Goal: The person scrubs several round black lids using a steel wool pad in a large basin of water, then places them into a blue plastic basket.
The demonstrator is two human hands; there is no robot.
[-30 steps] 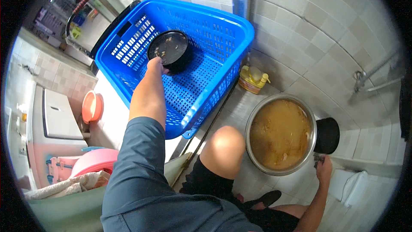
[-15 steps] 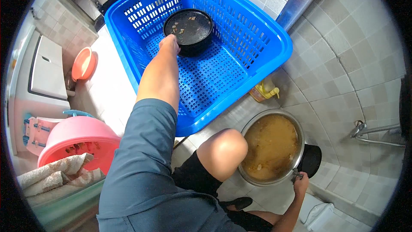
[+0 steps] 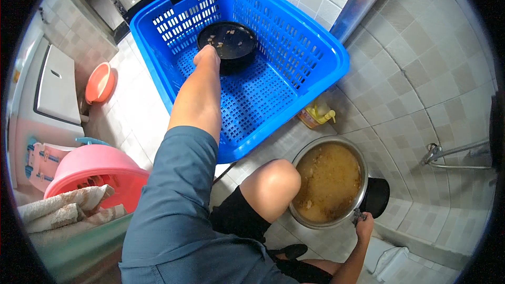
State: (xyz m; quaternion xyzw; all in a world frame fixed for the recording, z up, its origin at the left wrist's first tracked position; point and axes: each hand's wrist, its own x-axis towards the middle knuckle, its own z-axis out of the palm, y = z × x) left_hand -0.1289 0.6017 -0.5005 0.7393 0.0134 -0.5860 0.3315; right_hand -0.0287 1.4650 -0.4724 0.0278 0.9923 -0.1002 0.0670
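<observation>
Inside a large blue plastic basket (image 3: 252, 121) is a round black pan (image 3: 231, 42) with food bits scattered on its flat top face. My left hand (image 3: 206, 56) reaches over the basket's near side and grips the pan's near-left edge; its fingertips are hidden. At the lower right, my right hand (image 3: 364, 226) is closed around a grey steel wool scrubber (image 3: 359, 216). It stays beside the rim of a round metal basin (image 3: 363, 192) filled with murky brown water. A black piece (image 3: 377, 197), only partly visible, stands against the basin's right side.
A yellow pump bottle (image 3: 316, 114) stands between basket and wall. To the left are a pink tub (image 3: 105, 160), a draped towel (image 3: 79, 208) and a small orange basin (image 3: 100, 83). A shower hose (image 3: 457, 152) hangs at the right wall. My bent knee (image 3: 276, 184) is beside the metal basin.
The black pan, still in my left hand, sits slightly lower and nearer in the basket. My right hand keeps its place by the basin. The whole view has shifted a little.
</observation>
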